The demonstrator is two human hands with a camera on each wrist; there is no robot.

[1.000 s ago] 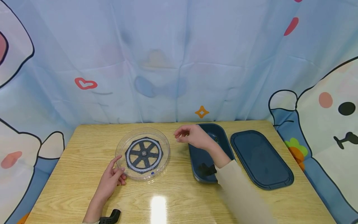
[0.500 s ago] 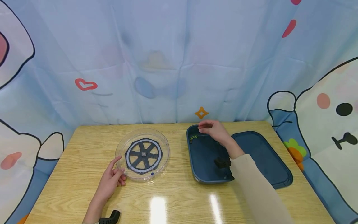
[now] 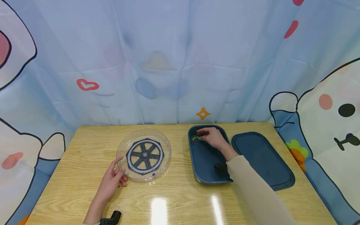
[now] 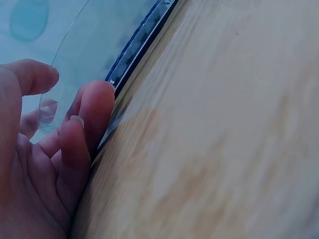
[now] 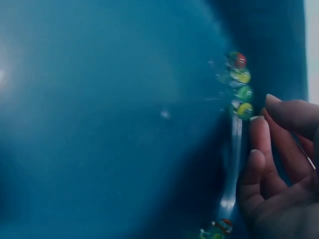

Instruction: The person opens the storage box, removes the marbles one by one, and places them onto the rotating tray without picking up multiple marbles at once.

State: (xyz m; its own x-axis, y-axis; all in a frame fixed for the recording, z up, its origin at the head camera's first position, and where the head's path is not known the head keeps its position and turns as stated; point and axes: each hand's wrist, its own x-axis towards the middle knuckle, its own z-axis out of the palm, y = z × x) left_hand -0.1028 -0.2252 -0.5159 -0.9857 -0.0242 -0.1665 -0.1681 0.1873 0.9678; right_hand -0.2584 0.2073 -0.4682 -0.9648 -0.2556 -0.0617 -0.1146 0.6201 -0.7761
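While the left hand (image 3: 111, 179) lay loosely spread against the clear dish (image 3: 166, 142) — seemingly to steady it — the right hand (image 3: 214, 137), thumb and fingers parted, hung beside the marbles (image 5: 244, 93), rowed and apparently penned inside the blue tray (image 3: 203, 161).

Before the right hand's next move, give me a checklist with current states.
1. Left hand at the clear dish rim: ok.
2. Small blue object within the dish: ok.
3. Tray uncovered, lid beside it: ok.
4. Marbles close to the right hand: ok.
5. Marble visibly held in the right hand's fingers: not ok, none seen.
6. Those fingers touching a marble: cannot tell.
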